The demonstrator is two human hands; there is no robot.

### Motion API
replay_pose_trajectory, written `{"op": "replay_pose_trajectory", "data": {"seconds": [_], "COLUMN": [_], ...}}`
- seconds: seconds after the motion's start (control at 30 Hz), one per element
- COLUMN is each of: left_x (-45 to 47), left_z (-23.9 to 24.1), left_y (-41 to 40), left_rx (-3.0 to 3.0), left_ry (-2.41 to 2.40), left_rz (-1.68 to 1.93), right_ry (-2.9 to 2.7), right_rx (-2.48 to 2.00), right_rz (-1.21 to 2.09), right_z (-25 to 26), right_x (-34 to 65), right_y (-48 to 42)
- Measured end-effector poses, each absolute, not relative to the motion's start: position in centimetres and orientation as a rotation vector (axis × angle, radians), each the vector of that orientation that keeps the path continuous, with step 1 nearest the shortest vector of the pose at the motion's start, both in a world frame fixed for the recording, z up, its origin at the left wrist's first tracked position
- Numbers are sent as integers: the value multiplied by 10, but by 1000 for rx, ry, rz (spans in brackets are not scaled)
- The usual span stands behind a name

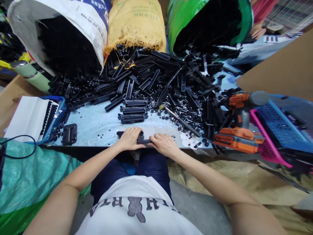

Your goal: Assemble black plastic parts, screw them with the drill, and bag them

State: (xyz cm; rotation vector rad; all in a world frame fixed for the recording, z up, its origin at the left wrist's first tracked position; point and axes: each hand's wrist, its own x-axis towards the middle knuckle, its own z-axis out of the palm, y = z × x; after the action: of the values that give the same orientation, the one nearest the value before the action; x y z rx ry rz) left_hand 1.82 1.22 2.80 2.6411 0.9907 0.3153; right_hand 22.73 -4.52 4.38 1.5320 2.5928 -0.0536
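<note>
At the near edge of the pale worktable (97,124) both hands meet over a long black plastic part (121,133). My left hand (130,138) lies on top of it with curled fingers and a ring on one. My right hand (163,143) pinches the part's right end between thumb and fingers. Just beyond the hands sits a small stack of three similar black parts (132,111). A large heap of loose black plastic strips and clips (171,78) covers the table's far half.
An orange cordless drill (238,117) stands at the right beside a screwdriver (182,122). White (80,19), yellow (137,24) and green (186,16) sacks lie open at the back. A blue tray (57,112) is left, blue and pink baskets (274,130) right. Another person's hand (258,32) shows far right.
</note>
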Motion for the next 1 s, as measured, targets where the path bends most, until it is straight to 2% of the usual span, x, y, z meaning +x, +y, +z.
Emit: {"op": "replay_pose_trajectory", "data": {"seconds": [0.3, 0.53, 0.67, 0.83, 1.0], "left_x": [14, 40, 102, 160, 142], "left_z": [12, 31, 41, 42, 52], "left_y": [10, 18, 58, 106, 93], "left_rx": [2699, 2722, 2842, 2885, 2871], "left_ry": [970, 849, 972, 1084, 1064], "left_rz": [564, 310, 310, 124, 271], "right_ry": [2676, 2829, 2851, 2801, 2566], "right_rx": [1476, 1423, 1516, 1732, 2113], "right_rz": [134, 71, -21, -167, 31], "right_z": [62, 42, 25, 26, 34], "right_x": [223, 254, 273, 285, 291], "right_y": [-40, -38, -49, -52, 0]}}
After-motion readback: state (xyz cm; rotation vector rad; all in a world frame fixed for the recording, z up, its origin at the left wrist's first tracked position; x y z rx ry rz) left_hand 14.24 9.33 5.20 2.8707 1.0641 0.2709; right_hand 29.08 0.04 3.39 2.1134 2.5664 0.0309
